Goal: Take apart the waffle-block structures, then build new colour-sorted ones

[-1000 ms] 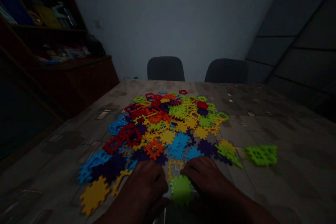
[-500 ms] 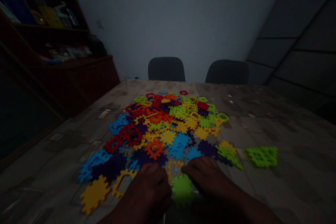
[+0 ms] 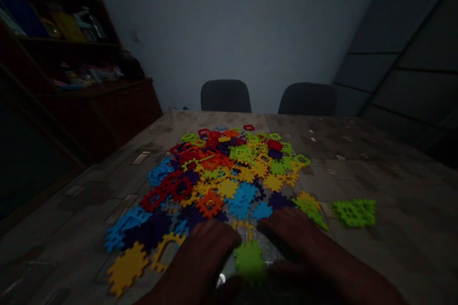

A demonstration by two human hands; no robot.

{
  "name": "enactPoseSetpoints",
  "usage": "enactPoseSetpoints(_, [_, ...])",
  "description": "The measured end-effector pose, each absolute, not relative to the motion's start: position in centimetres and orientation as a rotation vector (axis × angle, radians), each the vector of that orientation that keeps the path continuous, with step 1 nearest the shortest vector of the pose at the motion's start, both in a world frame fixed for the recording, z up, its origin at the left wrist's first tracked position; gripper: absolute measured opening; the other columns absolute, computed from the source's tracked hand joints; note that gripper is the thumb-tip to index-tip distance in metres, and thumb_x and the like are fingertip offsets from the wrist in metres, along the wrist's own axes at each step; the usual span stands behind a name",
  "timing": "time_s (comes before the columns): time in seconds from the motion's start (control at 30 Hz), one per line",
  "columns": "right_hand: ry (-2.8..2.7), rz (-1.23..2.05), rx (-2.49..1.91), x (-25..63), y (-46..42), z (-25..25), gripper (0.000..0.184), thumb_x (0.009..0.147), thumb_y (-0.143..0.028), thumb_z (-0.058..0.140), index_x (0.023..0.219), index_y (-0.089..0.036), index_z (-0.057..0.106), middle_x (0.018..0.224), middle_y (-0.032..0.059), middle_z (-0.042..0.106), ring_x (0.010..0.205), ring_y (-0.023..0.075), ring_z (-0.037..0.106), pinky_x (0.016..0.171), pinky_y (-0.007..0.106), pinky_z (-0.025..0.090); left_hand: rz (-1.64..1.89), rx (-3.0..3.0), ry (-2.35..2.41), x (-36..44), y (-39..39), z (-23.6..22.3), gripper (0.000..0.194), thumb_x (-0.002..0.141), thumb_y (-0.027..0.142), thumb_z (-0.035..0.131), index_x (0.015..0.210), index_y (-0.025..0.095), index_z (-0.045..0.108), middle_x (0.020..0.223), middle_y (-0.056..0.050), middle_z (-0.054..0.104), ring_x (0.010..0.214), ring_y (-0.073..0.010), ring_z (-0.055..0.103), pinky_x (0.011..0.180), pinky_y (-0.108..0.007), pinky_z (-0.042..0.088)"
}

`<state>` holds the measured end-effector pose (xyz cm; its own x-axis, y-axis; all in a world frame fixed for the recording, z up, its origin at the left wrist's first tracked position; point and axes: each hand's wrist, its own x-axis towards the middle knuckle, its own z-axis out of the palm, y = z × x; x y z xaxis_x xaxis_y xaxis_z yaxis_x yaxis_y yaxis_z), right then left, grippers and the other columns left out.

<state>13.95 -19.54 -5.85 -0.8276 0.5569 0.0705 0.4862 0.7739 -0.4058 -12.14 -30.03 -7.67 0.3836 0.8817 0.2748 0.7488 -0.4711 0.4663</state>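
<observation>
A light green toothed building tile (image 3: 249, 259) is at the bottom middle, between my two hands. On its left is my left hand (image 3: 209, 252), fingers stretched forward and thumb held apart below; its fingertips come close to the tile's edge. My right hand (image 3: 300, 240) is on the other side, with its fingers raised off the tile and its thumb spread near the tile's right edge. Neither hand grips the tile. Deep shadow hides what lies under it. Just beyond is a yellow frame-shaped piece (image 3: 245, 225), partly showing between the hands.
A heap of interlocking tiles in several colours spreads over the patterned table (image 3: 358, 162). Near my left forearm lie a yellow tile (image 3: 128, 268) and a yellow open frame (image 3: 162, 250). A green assembled piece (image 3: 353, 213) sits at the right. Two dark chairs (image 3: 226, 96) stand behind.
Both hands have loosened and spread away from the green tile, the right one moving outward. Earlier their fingers were curled close at its edges. The tile has hardly shifted.
</observation>
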Motion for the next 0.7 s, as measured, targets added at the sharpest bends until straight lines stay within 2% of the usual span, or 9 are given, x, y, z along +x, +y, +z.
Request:
enactPoseSetpoints(0.07, [-2.637,0.488,-0.976,16.5,-18.5,-4.6,0.052,0.09,-0.032,0.066,0.141,-0.031,0.056,0.138,0.0098,0.064,0.121,0.031,0.061,0.099,0.046,0.05,0.722,2.512,1.443,-11.5,-29.8,-8.6,0.064,0.082,0.019,0.072,0.139,0.023,0.042,0.125,-0.009,0.064,0.107,-0.0282,0.058,0.089,-0.04,0.042])
enactPoseSetpoints(0.1, [-2.585,0.448,-1.055,17.8,-17.8,-4.3,0.047,0.091,-0.031,0.062,0.138,-0.029,0.059,0.134,0.0105,0.067,0.117,0.0309,0.064,0.097,0.046,0.052,0.712,2.578,1.459,-11.1,-29.6,-9.2,0.075,0.079,0.018,0.074,0.144,0.023,0.037,0.126,-0.01,0.064,0.107,-0.0292,0.058,0.09,-0.042,0.042])
enactPoseSetpoints(0.2, [-2.472,0.331,-1.349,21.1,-15.9,-4.1,0.041,0.091,-0.031,0.056,0.13,-0.021,0.065,0.12,0.0143,0.073,0.102,0.0311,0.072,0.088,0.046,0.057,0.668,2.714,1.502,-10.2,-29.1,-11.0,0.089,0.071,0.023,0.082,0.147,0.021,0.035,0.116,-0.009,0.068,0.097,-0.0299,0.06,0.085,-0.043,0.043])
enactPoseSetpoints(0.3, [-2.464,0.278,-1.56,22.4,-15.5,-4.2,0.048,0.087,-0.029,0.059,0.133,-0.016,0.062,0.12,0.0176,0.072,0.103,0.0334,0.071,0.087,0.048,0.058,0.66,2.742,1.519,-9.7,-28.8,-11.8,0.097,0.062,0.018,0.085,0.146,0.02,0.036,0.11,-0.008,0.067,0.094,-0.0301,0.06,0.083,-0.043,0.044])
enactPoseSetpoints(0.4, [-2.554,0.299,-1.624,21.5,-16.3,-4.2,0.051,0.083,-0.023,0.065,0.134,-0.017,0.061,0.122,0.0178,0.071,0.106,0.0344,0.07,0.088,0.047,0.056,0.64,2.738,1.538,-9.5,-28.7,-12.0,0.099,0.056,0.006,0.08,0.144,0.02,0.037,0.107,-0.007,0.066,0.093,-0.03,0.059,0.082,-0.043,0.044])
enactPoseSetpoints(0.5, [-2.62,0.257,-1.656,19.6,-16.9,-4.1,0.049,0.081,-0.019,0.069,0.13,-0.02,0.062,0.12,0.0171,0.072,0.105,0.0346,0.07,0.086,0.045,0.054,0.625,2.733,1.558,-9.5,-28.7,-12.0,0.098,0.055,0.004,0.078,0.143,0.02,0.037,0.105,-0.006,0.068,0.092,-0.0294,0.06,0.082,-0.042,0.045])
enactPoseSetpoints(0.6, [-2.662,0.186,-1.736,18.0,-17.1,-3.9,0.046,0.081,-0.014,0.069,0.126,-0.019,0.062,0.116,0.0171,0.072,0.102,0.0341,0.07,0.083,0.042,0.053,0.724,2.738,1.516,-10.0,-28.6,-11.6,0.094,0.062,0.013,0.084,0.144,0.02,0.037,0.103,-0.004,0.069,0.089,-0.026,0.061,0.08,-0.038,0.046])
enactPoseSetpoints(0.7, [-2.674,0.191,-1.801,17.2,-17.2,-3.5,0.038,0.085,-0.01,0.065,0.122,-0.018,0.063,0.114,0.0171,0.071,0.102,0.0327,0.069,0.081,0.04,0.052,0.738,2.768,1.366,-10.8,-28.4,-10.6,0.078,0.082,0.036,0.083,0.144,0.02,0.038,0.103,-0.004,0.071,0.087,-0.0229,0.063,0.079,-0.033,0.049])
